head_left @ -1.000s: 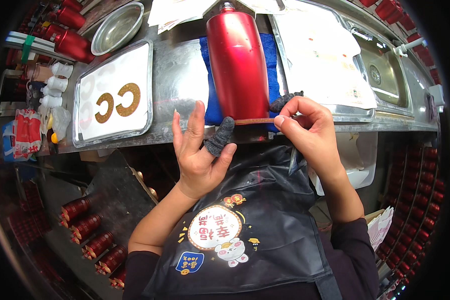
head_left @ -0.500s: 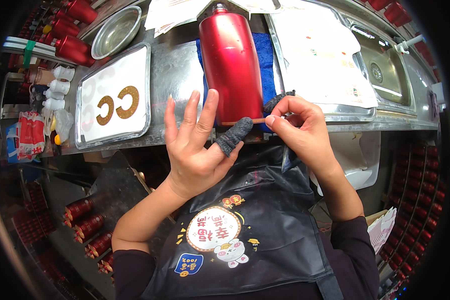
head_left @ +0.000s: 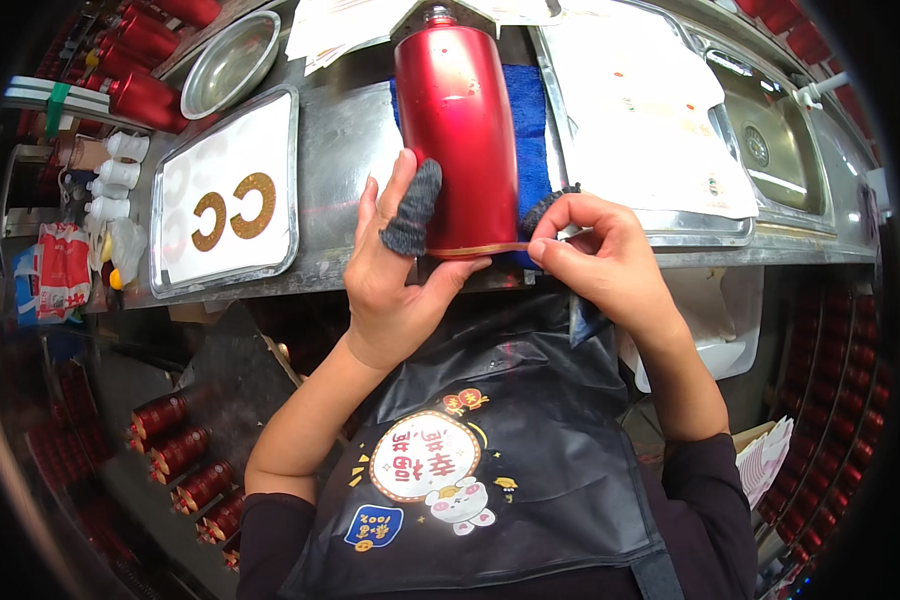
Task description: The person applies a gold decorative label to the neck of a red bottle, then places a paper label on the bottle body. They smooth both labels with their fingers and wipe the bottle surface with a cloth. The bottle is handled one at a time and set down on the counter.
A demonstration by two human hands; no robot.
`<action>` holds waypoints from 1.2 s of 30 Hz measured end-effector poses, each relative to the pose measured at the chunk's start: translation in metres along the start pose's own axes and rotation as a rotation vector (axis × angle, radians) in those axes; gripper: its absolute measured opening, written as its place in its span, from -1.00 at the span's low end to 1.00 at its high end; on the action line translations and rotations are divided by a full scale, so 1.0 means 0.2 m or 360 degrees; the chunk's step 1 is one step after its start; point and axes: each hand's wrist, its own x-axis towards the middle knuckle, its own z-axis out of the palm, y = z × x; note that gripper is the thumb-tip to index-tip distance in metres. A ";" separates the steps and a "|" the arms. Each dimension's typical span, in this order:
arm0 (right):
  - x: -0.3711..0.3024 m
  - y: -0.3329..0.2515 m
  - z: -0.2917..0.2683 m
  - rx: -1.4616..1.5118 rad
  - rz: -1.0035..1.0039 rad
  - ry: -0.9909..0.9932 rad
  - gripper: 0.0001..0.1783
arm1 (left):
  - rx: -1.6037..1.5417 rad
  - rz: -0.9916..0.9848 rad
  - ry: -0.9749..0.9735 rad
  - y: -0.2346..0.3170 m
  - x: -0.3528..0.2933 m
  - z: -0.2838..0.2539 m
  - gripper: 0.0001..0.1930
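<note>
A red bottle (head_left: 458,140) lies on a blue cloth (head_left: 532,140), its neck away from me and its base toward me. A thin gold-brown strip (head_left: 475,250) runs along the base edge. My left hand (head_left: 395,260) is at the base's left corner, fingers stretched. Its index finger, in a dark grey knit finger sleeve (head_left: 413,212), lies against the bottle's side, and the thumb reaches beneath the base. At the right corner, my right hand (head_left: 595,250) pinches the strip's free end between thumb and index finger. Another grey sleeve (head_left: 545,208) shows behind that hand.
To the left, a tray (head_left: 295,200) holds a white sheet with gold curved pieces (head_left: 255,200); a metal bowl (head_left: 232,65) is behind it. On the right are a tray of white sheets (head_left: 650,120) and a sink (head_left: 770,140). The counter's front edge (head_left: 330,278) runs before me.
My left index finger has gone from the strip at the base up to the bottle's left side. The bottle has shifted slightly left. My right hand keeps its pinch.
</note>
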 end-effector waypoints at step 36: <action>0.03 0.06 -0.03 -0.0237 -0.0095 0.0031 -0.90 | 0.0554 0.0289 -0.0191 0.10 0.10 0.02 -0.39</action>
